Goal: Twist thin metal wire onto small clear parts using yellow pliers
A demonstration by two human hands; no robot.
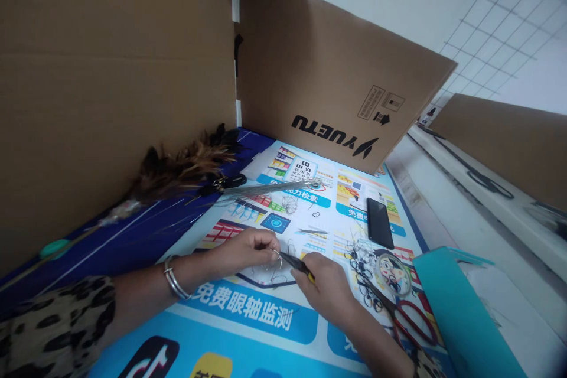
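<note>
My left hand [250, 247] is pinched shut on a thin piece of bent metal wire [277, 257], just above a printed poster [248, 313] that covers the table. My right hand [325, 286] is closed round small pliers [296, 263] with a yellow grip, and their dark jaws meet the wire at my left fingertips. A silver bangle [175, 277] sits on my left wrist. More bent wire pieces [277, 277] lie on the poster under both hands.
A bundle of straight wires [270, 189], a feather duster [177, 168], a black phone [380, 222], a pile of small wire rings [361, 260], red-handled scissors [410, 316], a round patterned lid [393, 274] and a teal box [460, 313] lie around. Cardboard walls [336, 65] stand behind.
</note>
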